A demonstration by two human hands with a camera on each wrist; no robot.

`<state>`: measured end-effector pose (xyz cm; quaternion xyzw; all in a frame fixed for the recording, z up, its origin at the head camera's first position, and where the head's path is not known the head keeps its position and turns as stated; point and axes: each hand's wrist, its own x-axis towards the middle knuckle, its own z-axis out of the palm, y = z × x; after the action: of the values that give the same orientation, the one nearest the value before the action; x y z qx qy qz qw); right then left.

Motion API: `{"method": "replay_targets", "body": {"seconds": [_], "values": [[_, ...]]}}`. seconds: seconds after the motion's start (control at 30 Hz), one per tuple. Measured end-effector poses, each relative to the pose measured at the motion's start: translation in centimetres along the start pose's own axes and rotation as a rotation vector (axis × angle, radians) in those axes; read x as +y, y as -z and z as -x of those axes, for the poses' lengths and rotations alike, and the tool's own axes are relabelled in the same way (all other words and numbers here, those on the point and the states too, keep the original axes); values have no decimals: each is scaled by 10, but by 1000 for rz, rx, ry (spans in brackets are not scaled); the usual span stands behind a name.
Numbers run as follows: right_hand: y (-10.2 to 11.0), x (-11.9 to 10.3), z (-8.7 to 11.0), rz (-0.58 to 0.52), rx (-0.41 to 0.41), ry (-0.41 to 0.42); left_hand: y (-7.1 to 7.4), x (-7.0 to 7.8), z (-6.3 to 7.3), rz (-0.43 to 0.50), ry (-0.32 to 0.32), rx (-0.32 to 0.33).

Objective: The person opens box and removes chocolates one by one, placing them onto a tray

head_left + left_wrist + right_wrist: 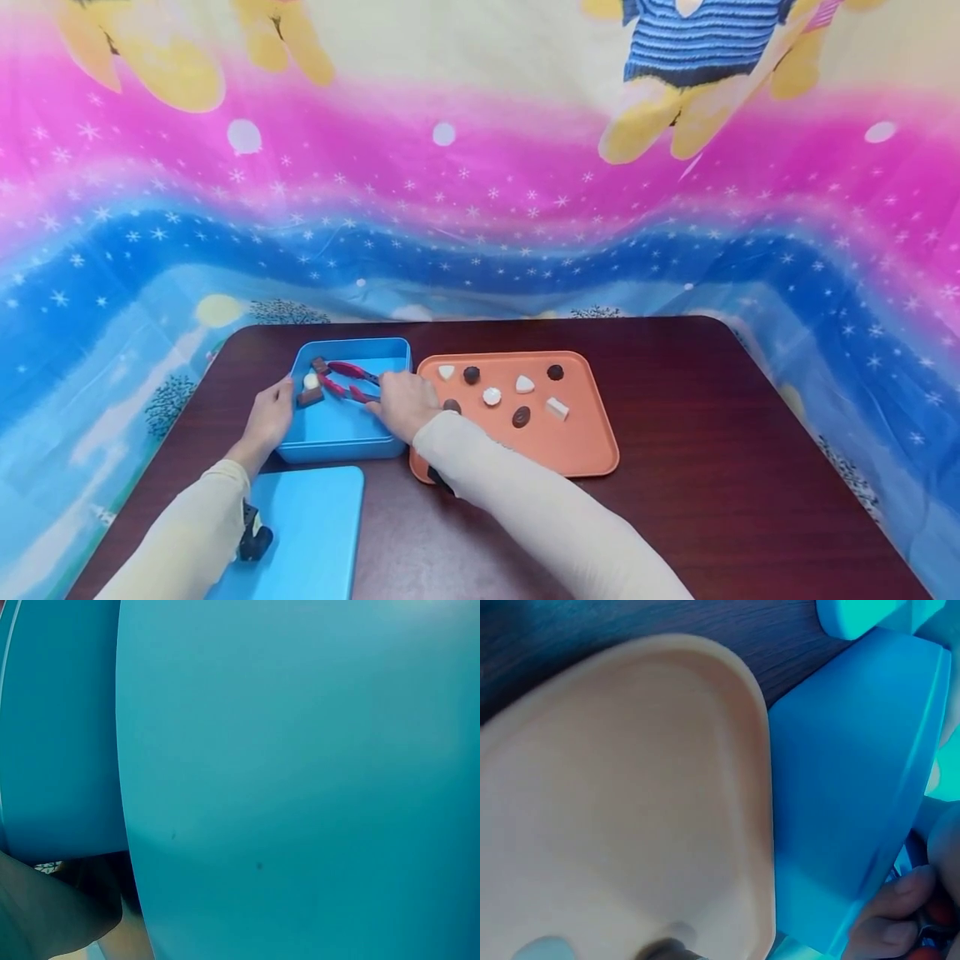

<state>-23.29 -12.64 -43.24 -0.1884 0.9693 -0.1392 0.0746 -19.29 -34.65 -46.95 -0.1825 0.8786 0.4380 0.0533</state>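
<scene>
Red tongs (pixel 352 385) reach into the open blue box (pixel 341 448), gripped by my right hand (pixel 407 406) over the box's right side. Their tips are near a brown chocolate piece (pixel 320 366), a cream piece (pixel 311 381) and another brown piece (pixel 310 397) at the left inside wall. Whether the tips pinch a piece cannot be made out. My left hand (pixel 268 423) holds the box's left wall at the rim. Part of that hand shows dark at the lower left of the left wrist view.
An orange tray (pixel 585 454) right of the box carries several dark and white chocolate pieces, including a white bar (pixel 557 407) and a brown oval (pixel 521 416). The blue lid (pixel 315 533) lies in front of the box, under my left forearm. A patterned cloth surrounds the brown table (pixel 690 467).
</scene>
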Motion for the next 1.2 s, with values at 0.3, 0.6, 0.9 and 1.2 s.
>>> {"method": "replay_targets", "body": {"seconds": [0.3, 0.6, 0.9, 1.2], "values": [[3, -1, 0, -41, -12, -12, 0, 0, -2, -5, -6, -15], [11, 0, 7, -59, -14, 3, 1, -1, -2, -14, -9, -11], [24, 12, 23, -100, -3, 69, 0, 0, -3, -14, -10, -4], [31, 31, 38, -162, 14, 175, 0, 1, 0, 20, 14, -23]]}}
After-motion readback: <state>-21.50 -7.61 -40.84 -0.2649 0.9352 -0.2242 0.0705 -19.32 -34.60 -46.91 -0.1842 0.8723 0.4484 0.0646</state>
